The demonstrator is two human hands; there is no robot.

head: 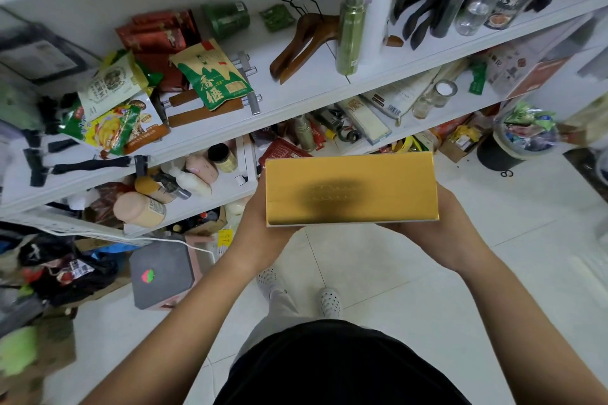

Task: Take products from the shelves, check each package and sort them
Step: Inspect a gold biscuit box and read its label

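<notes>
The left hand holds the left end of a gold box from below, and the right hand holds its right end the same way. The fingers of both are hidden under the box, so I cannot tell whether they curl or lie flat. The box lies level at waist height above the white tiled floor, just in front of the white shelves, with its broad gold face up. On the shelf behind it are a green and tan snack pouch, wooden hangers, a green spray bottle and a white pump bottle. A grey box sits on the floor at the lower left.
</notes>
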